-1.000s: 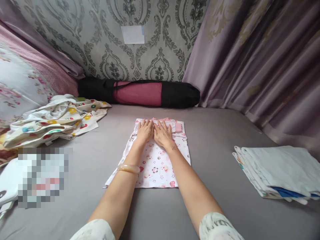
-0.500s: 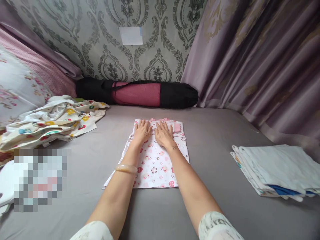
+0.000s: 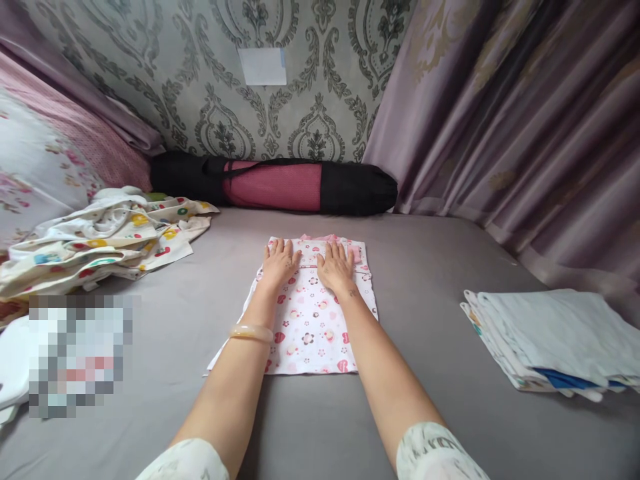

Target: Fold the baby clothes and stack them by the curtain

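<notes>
1. Garment (image 3: 310,333) lies folded flat on the bed (image 3: 430,280), 12 o'clock from the body.
2. Left hand (image 3: 279,263) and right hand (image 3: 337,267) rest on its far end, fingers spread flat, gripping nothing.
3. Judged: smoothing works best with even palm pressure and no bunching.
4. Fabric under the palms is hidden; 8 o'clock patch is pixelated and unreadable; stack (image 3: 550,333) at 3 o'clock is cut by the frame.

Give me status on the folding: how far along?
Done, by the look: a folded stack lies at right on the bed. In hand: left hand and right hand press flat, apart, on the top of the flowered garment, already a neat rectangle. Left: the pile of printed clothes at far left looks unfolded.
</notes>
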### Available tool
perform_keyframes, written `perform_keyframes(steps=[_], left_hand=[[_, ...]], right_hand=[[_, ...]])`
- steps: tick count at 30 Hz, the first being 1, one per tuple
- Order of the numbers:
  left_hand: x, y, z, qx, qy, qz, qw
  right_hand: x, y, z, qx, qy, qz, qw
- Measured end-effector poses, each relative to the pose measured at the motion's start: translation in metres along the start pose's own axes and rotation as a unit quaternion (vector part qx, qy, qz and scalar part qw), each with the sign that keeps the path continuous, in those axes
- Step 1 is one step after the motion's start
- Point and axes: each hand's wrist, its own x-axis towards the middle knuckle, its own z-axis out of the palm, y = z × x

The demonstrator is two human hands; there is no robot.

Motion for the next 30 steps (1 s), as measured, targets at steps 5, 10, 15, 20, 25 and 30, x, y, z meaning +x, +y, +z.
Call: perform_keyframes(steps=[5,10,15,20,25,30], left_hand=[[-0.001,-0.001,-0.005,-0.021,0.008,-0.004,1.000],[-0.001,-0.004,-0.005,-0.024,0.021,-0.034,0.999],[0.000,-0.007,0.001,-0.020,0.011,-0.040,0.999],[-0.001,-0.007,0.003,-0.018,0.017,-0.037,0.999],[-0.001,-0.007,0.003,-0.015,0.020,-0.032,0.999],[0.001,-0.012,0.005,-0.016,0.003,-0.019,1.000]], right_hand=[[0.002,0.003,-0.006,0.020,-0.001,0.012,1.000],[0.003,0.016,-0.007,0.018,0.061,0.081,0.995],[0.005,0.025,0.000,0.014,0.063,0.093,0.994],[0.004,0.024,0.002,0.010,0.084,0.090,0.992],[0.002,0.023,0.001,0.008,0.093,0.091,0.991],[0.002,0.025,-0.002,0.019,0.061,0.087,0.994]])
